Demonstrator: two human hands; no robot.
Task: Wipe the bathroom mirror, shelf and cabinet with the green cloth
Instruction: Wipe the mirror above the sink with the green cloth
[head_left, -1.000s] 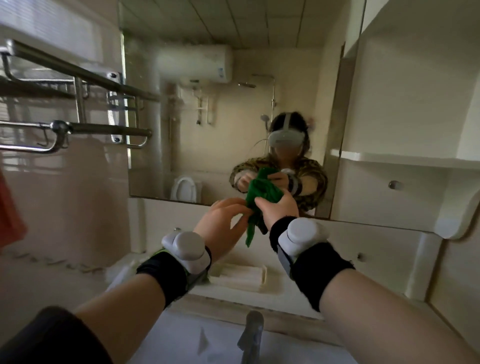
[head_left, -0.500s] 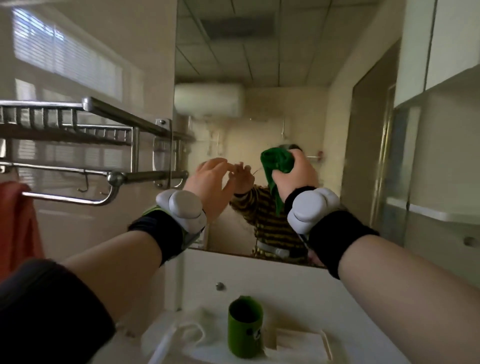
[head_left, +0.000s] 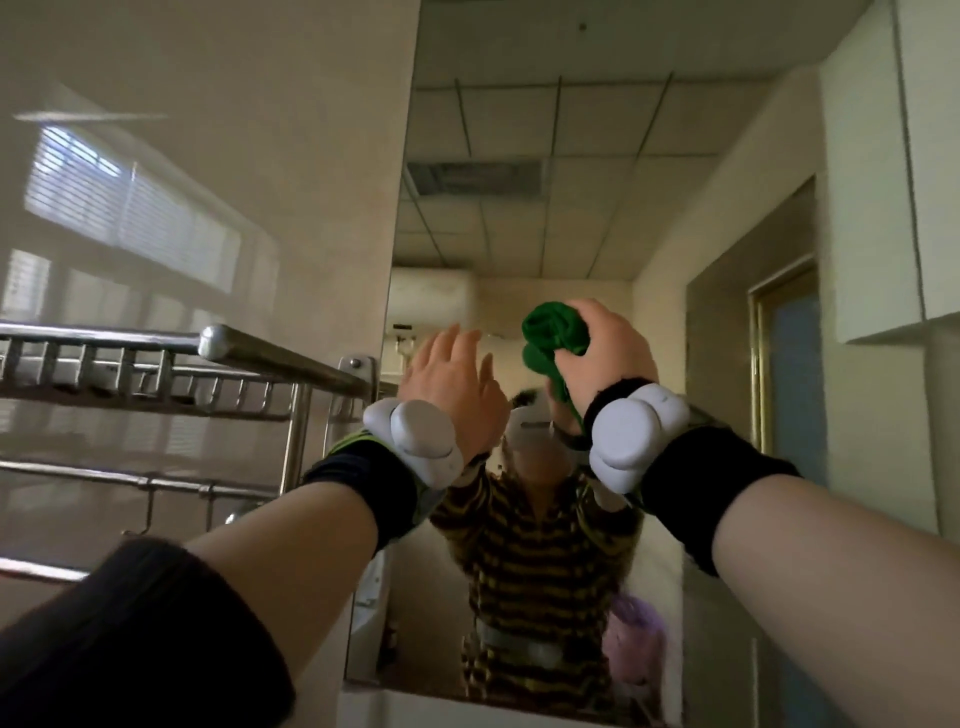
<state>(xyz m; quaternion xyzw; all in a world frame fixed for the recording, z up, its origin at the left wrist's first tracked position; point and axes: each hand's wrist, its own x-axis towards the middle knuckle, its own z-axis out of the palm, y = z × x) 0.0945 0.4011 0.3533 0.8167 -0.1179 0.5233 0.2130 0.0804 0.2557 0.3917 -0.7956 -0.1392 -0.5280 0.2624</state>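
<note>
Two hands rise mid-frame before one mirror (head_left: 597, 218); the right hand (head_left: 605, 353) clutches one bunched green cloth (head_left: 553, 335); the left hand (head_left: 452, 382) is spread, holding nothing.

Single head cam, wide-angle, worn by a person standing close up to the mirror (head_left: 597, 218). Faces fwd, straight at the glass. Forearms (head_left: 291, 561) enter from both bottom corners. Towel rack (head_left: 156, 374) at left edge, cabinet (head_left: 883, 182) at right edge.
</note>
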